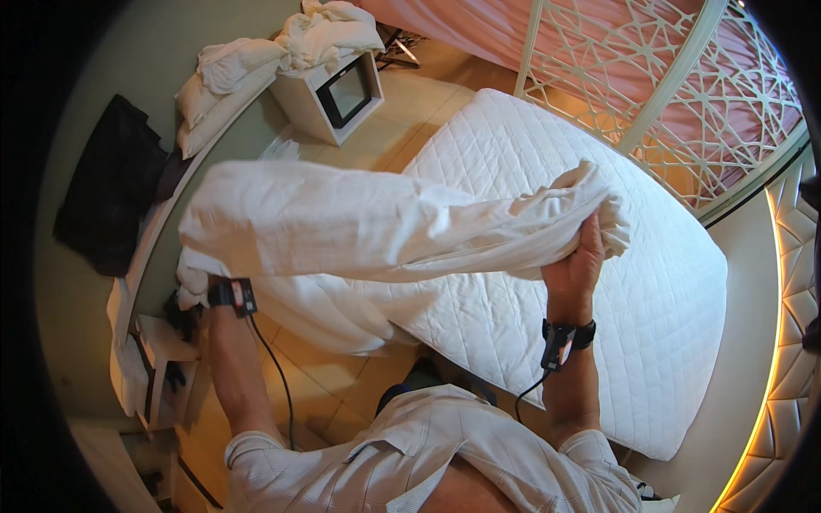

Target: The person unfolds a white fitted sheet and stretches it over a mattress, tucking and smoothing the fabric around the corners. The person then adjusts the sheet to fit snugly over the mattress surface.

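A long white bed sheet or cover [359,221] is stretched in the air between my two hands. My right hand [577,253] grips its bunched right end, with the thumb on top and folds spilling past the fingers. At the other end, my left hand [215,283] is mostly hidden by the cloth and the wrist device, with fabric gathered around it. A loose part of the cloth hangs below, over the tiled floor and the mattress edge. Beneath and beyond it lies a bed with a quilted white mattress cover [641,308].
White pillows [224,83] and crumpled linen [327,35] rest along a ledge and on a white box-shaped stand [301,106]. Dark fabric [115,186] hangs at the left. A white lattice screen [648,83] stands beyond the bed; a lit padded headboard [795,308] is at right.
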